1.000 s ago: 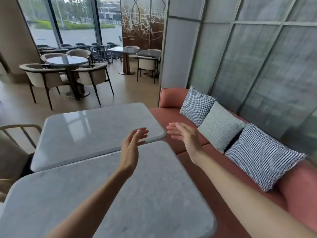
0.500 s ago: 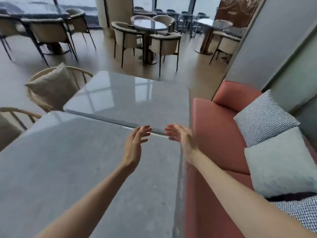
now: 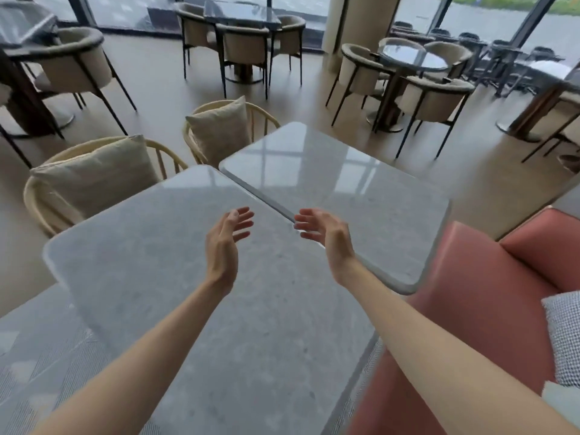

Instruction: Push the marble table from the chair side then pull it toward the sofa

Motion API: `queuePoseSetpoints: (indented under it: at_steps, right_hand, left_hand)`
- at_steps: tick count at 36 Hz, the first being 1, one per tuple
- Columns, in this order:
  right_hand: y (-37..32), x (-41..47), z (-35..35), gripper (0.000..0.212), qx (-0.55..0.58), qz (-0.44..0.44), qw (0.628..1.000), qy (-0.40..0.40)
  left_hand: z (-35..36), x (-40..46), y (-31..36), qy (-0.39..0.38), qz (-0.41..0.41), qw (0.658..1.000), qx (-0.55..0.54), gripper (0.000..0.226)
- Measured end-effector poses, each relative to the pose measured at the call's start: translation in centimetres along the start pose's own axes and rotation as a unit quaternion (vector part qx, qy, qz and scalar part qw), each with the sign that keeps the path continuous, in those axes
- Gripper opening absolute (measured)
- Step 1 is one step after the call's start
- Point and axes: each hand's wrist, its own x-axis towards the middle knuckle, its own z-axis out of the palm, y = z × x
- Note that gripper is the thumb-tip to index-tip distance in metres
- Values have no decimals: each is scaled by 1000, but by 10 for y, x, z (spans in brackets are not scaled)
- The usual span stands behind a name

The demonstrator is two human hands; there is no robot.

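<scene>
Left of frame: two wicker chairs point(image 3: 103, 180), each with one cushion. Centre: two marble tables point(image 3: 194, 277) corner to corner; two hands, left hand point(image 3: 224, 243) and right hand point(image 3: 326, 233), fingers loosely spread, holding nothing. Lower right: one pink sofa point(image 3: 470, 309).

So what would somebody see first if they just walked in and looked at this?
Two bare hands, the left hand and right hand, held open above two grey marble tables set edge to edge. A salmon-pink sofa sits on the right, and wicker chairs with cream cushions stand on the tables' far left side.
</scene>
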Motion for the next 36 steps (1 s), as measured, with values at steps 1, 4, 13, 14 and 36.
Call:
queuePoseSetpoints:
  at_steps: [1, 4, 13, 14, 36]
  right_hand:
    - [5, 6, -1, 30, -1, 11, 1000, -10]
    - [25, 29, -8, 30, -10, 44, 998, -41]
    - [107, 78, -57, 34, -54, 178, 973, -137]
    - [114, 78, -63, 33, -60, 193, 969, -145]
    - [240, -50, -186, 28, -10, 433, 902, 8]
  left_hand:
    - [1, -1, -4, 14, -3, 1000, -4, 38]
    - [7, -3, -24, 56, -29, 998, -12, 40]
    - [39, -40, -115, 221, -179, 959, -18, 31]
    - [41, -49, -122, 243, -196, 950, -31, 33]
    - [92, -272, -217, 470, -353, 776, -228, 27]
